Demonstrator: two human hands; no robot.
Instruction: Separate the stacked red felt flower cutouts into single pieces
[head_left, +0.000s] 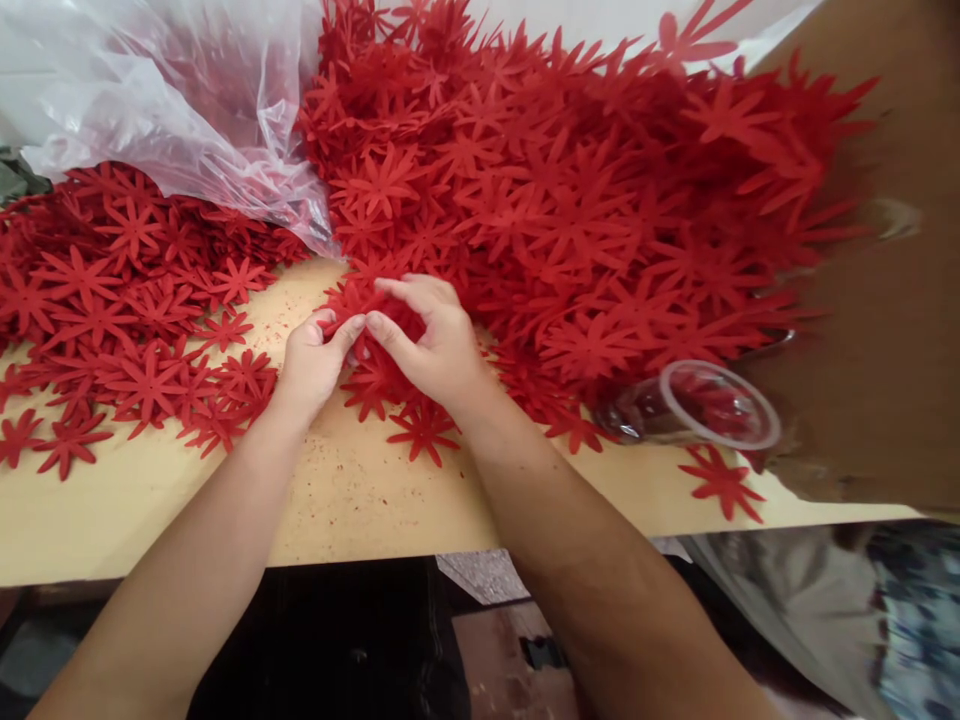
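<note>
Both my hands meet over the yellowish table, thumbs close together, at a red flower-shaped cutout (351,298). My left hand (319,355) pinches its near left edge between thumb and fingers. On the other side, my right hand (431,335) has its thumb tip by the left thumb and its fingers curled around the red petals. The lower part of the cutout blends with other red pieces behind it. A large heap of red flower cutouts (570,220) rises just beyond my hands, and a lower pile (142,370) spreads to the left.
A clear plastic bag (202,120) lies over the left pile. A clear plastic cup (720,405) rests on its side at the right, near a cardboard sheet (885,300). Red crumbs dot the tabletop (352,500); its front edge runs below my wrists.
</note>
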